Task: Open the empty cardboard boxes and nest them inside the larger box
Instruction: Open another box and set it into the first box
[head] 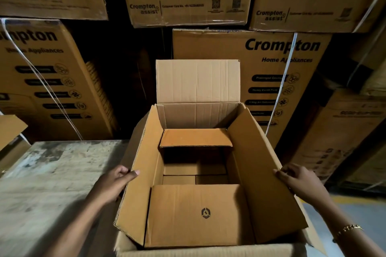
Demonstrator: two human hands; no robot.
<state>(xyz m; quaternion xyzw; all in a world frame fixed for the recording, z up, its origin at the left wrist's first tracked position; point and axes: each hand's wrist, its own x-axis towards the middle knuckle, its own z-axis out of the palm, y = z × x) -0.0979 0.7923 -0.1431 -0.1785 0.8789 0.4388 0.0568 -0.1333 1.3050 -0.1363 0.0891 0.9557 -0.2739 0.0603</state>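
Note:
An open brown cardboard box sits in front of me with all its flaps up. My left hand grips the top edge of its left side flap, thumb over the edge. On the right side flap's outer edge my right hand holds with curled fingers. The far flap stands upright, and the near flap, printed with a small logo, leans inward. Inside, an inner flap lies partly folded over the dark bottom. A larger box's rim shows below, around the held box.
A worn pale tabletop lies to the left. Stacked printed appliance cartons fill the background, several bound with white strapping. Another carton flap pokes in at the left edge. Grey floor with a yellow stripe shows at the right.

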